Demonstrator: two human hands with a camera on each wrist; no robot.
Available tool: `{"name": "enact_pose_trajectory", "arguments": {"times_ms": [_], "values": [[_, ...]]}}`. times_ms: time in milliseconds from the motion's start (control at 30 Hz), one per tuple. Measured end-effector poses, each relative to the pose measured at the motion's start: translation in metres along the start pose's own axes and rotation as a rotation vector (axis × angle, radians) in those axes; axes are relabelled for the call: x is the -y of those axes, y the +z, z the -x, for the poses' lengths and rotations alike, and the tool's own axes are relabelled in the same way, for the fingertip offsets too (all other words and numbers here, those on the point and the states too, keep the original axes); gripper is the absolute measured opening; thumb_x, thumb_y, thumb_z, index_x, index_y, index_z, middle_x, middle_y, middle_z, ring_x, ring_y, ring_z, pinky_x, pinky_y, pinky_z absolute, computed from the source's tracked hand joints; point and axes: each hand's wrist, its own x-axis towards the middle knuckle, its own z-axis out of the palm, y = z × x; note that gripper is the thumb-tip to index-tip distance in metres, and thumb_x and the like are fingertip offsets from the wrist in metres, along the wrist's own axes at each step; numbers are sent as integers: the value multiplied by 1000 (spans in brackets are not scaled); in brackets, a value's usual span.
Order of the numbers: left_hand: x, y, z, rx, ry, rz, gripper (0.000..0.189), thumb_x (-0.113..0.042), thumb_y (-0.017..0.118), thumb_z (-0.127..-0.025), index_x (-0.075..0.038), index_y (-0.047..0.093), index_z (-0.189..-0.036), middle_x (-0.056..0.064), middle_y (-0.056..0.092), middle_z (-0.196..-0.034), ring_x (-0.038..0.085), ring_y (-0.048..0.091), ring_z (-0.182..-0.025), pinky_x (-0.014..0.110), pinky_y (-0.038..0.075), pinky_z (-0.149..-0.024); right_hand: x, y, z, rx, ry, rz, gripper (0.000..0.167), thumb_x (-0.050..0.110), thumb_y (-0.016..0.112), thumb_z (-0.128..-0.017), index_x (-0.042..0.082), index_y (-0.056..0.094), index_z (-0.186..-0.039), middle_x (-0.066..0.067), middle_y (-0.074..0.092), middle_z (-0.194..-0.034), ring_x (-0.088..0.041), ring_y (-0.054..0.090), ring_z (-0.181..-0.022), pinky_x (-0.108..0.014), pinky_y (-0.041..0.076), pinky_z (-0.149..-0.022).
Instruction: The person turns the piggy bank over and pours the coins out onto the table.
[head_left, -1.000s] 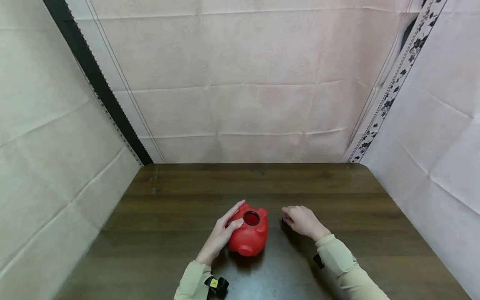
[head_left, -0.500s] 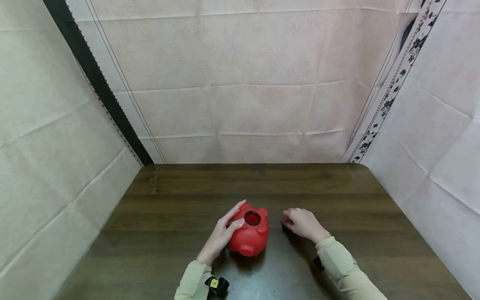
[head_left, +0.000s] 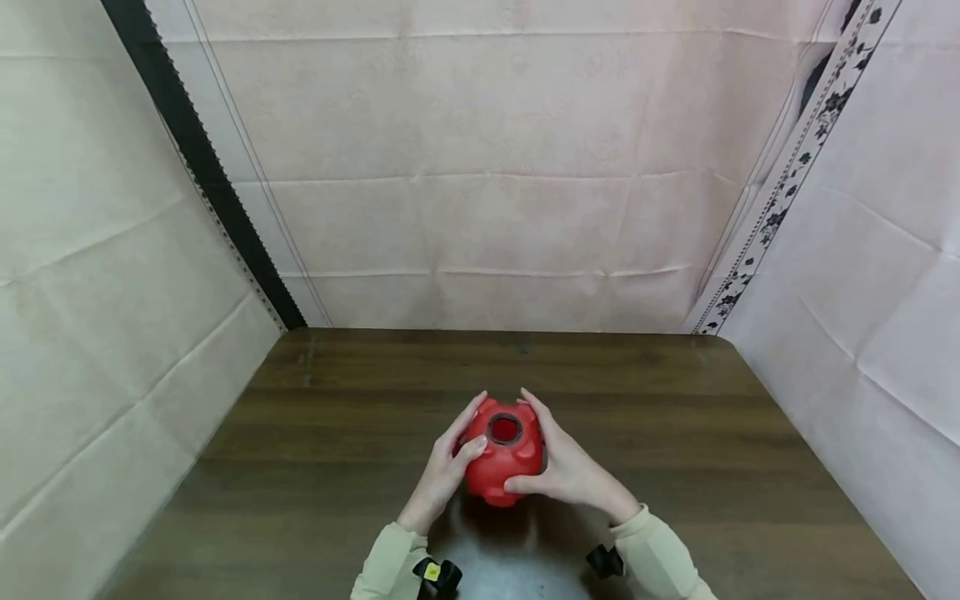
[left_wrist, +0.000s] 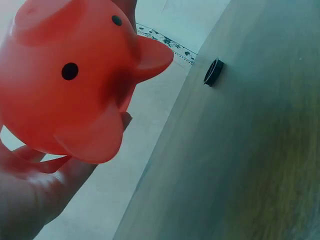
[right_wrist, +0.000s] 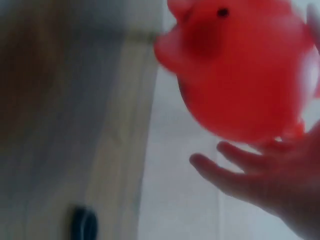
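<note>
A red pig-shaped piggy bank [head_left: 495, 467] is between my two hands in the head view, its round dark-rimmed hole facing up. My left hand [head_left: 442, 475] grips its left side, thumb near the hole and fingers along the far side. On the other side my right hand [head_left: 570, 471] holds it, thumb across the front and fingers at the back. The left wrist view shows the eyes and ears. A small black round plug [left_wrist: 214, 72] lies on the table, appearing blurred in the right wrist view; from the head camera it is hidden.
The dark wooden table [head_left: 360, 400] ends in a straight far edge. Pale cloth walls [head_left: 480, 225] enclose it at the back and both sides. Each wrist bears a small black camera, such as the left wrist camera [head_left: 438, 573].
My right hand has left the black plug on the table and moved left onto the piggy bank. The bank has tipped, its snout turning down, while my left hand stays on it.
</note>
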Motion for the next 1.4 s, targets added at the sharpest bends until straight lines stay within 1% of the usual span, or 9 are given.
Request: {"name": "enact_pose_trajectory", "arguments": {"times_ms": [133,300,433,633,833,1000,1100,1267,1400], "values": [[-2,-5,2,49,8,2,62,-29,55,-94,-36,30,-151,-1,40,-151,26,39,-134,29,50,-97,4,7,-2,-15,-6,-36,108,34,85,-72,27,14,-152,-1,46,-139,-21,51,-123,-31,55,-90],[0,-9,2,130,17,-14,67,-31,57,-94,-40,24,-151,1,36,-153,28,35,-137,29,49,-99,6,9,0,-47,-27,-42,103,31,87,-69,27,22,-149,-1,49,-137,-23,52,-122,-29,57,-86],[-1,-9,2,157,29,-15,69,-32,56,-94,-37,21,-153,2,33,-155,30,33,-138,29,48,-101,6,8,1,-52,-43,-58,98,29,87,-68,23,27,-145,-3,50,-136,-27,52,-121,-27,57,-85],[0,-9,5,153,44,16,71,-34,57,-94,-36,19,-154,-1,32,-155,29,33,-139,35,45,-105,3,5,4,-73,-63,-74,92,28,88,-68,26,31,-141,-1,52,-132,-25,54,-118,-28,57,-85],[5,-10,7,144,106,130,80,-40,57,-92,-37,7,-155,-1,24,-160,33,37,-142,44,45,-108,2,-3,5,-164,-90,-108,91,25,87,-68,27,32,-140,-2,53,-133,-28,54,-119,-26,56,-85],[5,-5,5,161,124,216,88,-36,64,-89,-35,5,-155,0,23,-160,25,37,-141,35,48,-104,1,-4,5,-210,-78,-218,88,21,85,-71,25,31,-140,-6,51,-134,-30,52,-120,-23,56,-83],[3,-1,4,154,130,258,87,-30,67,-88,-33,12,-155,1,29,-157,18,39,-137,31,50,-102,-1,1,4,-201,-78,-312,87,17,82,-74,20,27,-141,-7,47,-137,-21,50,-122,-24,55,-87],[-2,0,5,106,151,223,84,-23,69,-85,-21,21,-154,2,43,-146,18,48,-128,31,53,-97,-7,7,3,-135,-90,-420,86,15,77,-79,9,18,-142,-16,38,-142,-16,45,-123,-25,55,-88],[-5,-2,6,65,132,147,83,-21,72,-83,-19,27,-152,5,47,-143,22,49,-124,32,54,-93,-7,5,3,-103,-88,-364,87,17,78,-79,13,19,-143,-14,38,-142,-25,42,-126,-24,55,-88]]}}
